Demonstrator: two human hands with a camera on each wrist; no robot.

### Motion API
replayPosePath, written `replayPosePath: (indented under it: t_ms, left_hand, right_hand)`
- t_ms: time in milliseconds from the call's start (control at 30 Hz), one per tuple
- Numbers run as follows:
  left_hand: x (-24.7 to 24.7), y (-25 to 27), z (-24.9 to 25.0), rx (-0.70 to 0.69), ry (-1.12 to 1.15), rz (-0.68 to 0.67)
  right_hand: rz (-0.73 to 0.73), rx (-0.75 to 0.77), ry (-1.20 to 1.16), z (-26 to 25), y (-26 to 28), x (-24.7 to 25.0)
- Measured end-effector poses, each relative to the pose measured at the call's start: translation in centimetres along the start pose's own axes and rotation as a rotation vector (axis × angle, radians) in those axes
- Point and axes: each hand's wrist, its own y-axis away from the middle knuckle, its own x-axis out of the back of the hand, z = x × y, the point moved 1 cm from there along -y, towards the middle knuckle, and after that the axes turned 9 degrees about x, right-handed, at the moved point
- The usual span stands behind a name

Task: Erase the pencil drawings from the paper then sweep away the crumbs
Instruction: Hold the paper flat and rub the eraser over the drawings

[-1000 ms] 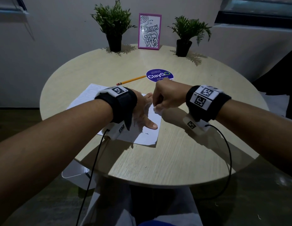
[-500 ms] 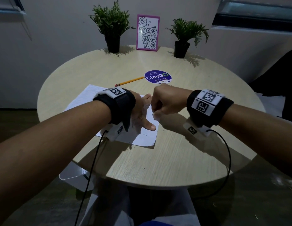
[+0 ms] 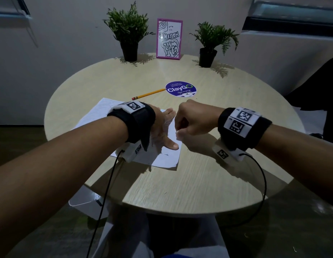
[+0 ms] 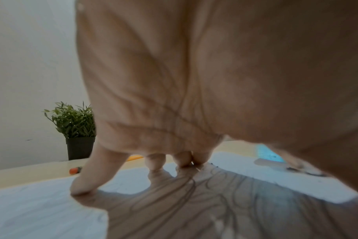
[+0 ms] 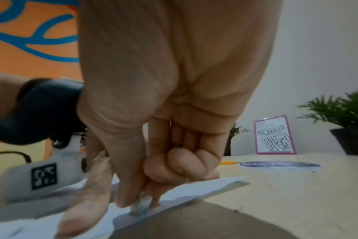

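Note:
A white sheet of paper [image 3: 162,157] with pencil lines lies on the round wooden table [image 3: 180,183]. My left hand [image 3: 162,131] lies flat on the paper [image 4: 41,210], fingers spread and thumb pointing right, pressing it down. My right hand [image 3: 189,120] is curled, and its thumb and fingertips pinch a small whitish eraser [image 5: 142,205] against the paper's right edge [image 5: 194,190]. In the head view the eraser [image 3: 178,134] barely shows under the fist. Dark crumbs [image 4: 302,171] lie on the paper beyond my left fingers.
A yellow pencil [image 3: 149,94] lies beyond the paper beside a round purple sticker [image 3: 181,88]. Two potted plants [image 3: 129,36] [image 3: 211,43] and a pink-framed picture [image 3: 169,39] stand at the far edge. A dark object lies off the table's right side.
My right hand with the eraser has slid a little toward me along the paper's right edge. The left hand keeps pressing in the same spot.

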Motion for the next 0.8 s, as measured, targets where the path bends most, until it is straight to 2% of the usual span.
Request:
replayPosePath:
  t_ms: [100,267,333,433,533,667,800]
  left_hand:
    - [0.0,0.1,0.1,0.017,-0.008,0.002]
    - [0.1,0.5,0.1,0.045,-0.038,0.017]
    - [0.2,0.9,0.2,0.052,-0.032,0.021]
    - [0.2,0.7,0.3,0.013,0.009,0.013]
    - [0.0,0.1,0.2,-0.014,0.025,0.007]
    - [0.0,0.3,-0.3,0.005,-0.008,0.027]
    - [-0.4,0.3,-1.4,-0.073,-0.015,0.018]
  right_hand:
    - [-0.050,-0.016,-0.062,0.7,0.2,0.4]
    - [0.110,-0.139,0.030,3.1,-0.6,1.2]
    - [0.114,-0.089,0.038,2.0,-0.3,0.8]
    - [0.024,0.025,0.004,-0.5,0.8,0.0]
    - [-0.017,0.031,0.020,-0.4,0.8,0.5]
    - [0.173,-0.063,0.062,1.8,0.1,2.2]
    - [0.185,-0.145,0.080,3.0,0.5,2.8]
